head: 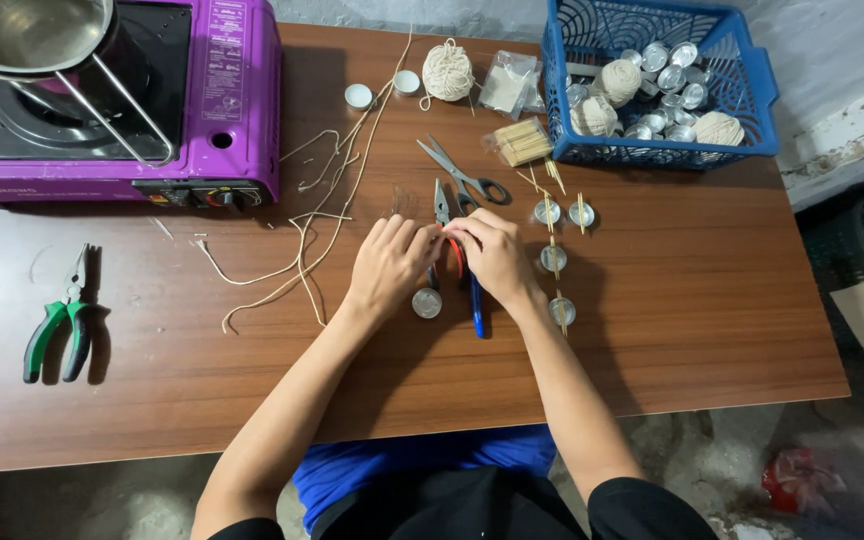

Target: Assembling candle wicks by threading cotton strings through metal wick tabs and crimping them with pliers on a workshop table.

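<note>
Brown wood makes up the tabletop (pixel 712 300), the biggest thing in view. At its ten o'clock corner sits a purple portable gas stove (pixel 122 110) bearing a steel pan (pixel 27 30); at one o'clock stands a blue plastic basket (pixel 752 100) of small metal cups and balls of string. At the centre the left hand (pixel 390 265) and right hand (pixel 497 255) meet, fingers of both pinched together on something small that cannot be made out, over a pair of red-and-blue-handled pliers (pixel 474 300) lying between them. A tin cup (pixel 427 303) lies just at six o'clock of the left hand. Scissors (pixel 464 178) rest at twelve o'clock of the hands. Loose wick string (pixel 322 215) trails at ten o'clock. Green-handled pliers (pixel 62 330) lie far out at nine o'clock. Four cups with sticks across them (pixel 554 258) sit at three o'clock of the right hand.
</note>
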